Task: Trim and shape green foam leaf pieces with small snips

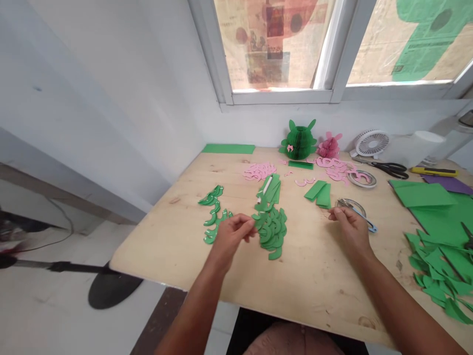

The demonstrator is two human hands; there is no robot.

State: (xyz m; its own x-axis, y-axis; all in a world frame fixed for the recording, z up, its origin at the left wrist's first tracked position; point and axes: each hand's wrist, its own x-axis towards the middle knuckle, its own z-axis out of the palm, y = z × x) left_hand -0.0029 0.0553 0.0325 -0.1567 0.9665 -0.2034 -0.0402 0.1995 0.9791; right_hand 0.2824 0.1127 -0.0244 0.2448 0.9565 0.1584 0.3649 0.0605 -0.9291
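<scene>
My left hand (236,230) is closed in a pinch at the left edge of a heap of curved green paper cutouts (272,229). Whether a cutout is between its fingertips I cannot tell. Left of it lie green cutouts with whitish strips on them (211,235), partly behind the hand. My right hand (349,228) has thumb and forefinger together beside a clear tape roll (356,206) and a light-blue cutter (369,226). Anything held there is too small to make out. Folded green paper strips (322,196) lie just beyond. A white pen (266,186) rests on more green strips (274,191).
Pink cutouts (259,171), a green honeycomb-paper figure (300,140), a smaller pink one (329,146) and a white fan (371,143) stand toward the wall. Scissors (391,169), a yellow cutter (434,171), green sheets (424,195) and green scraps (438,271) are at right.
</scene>
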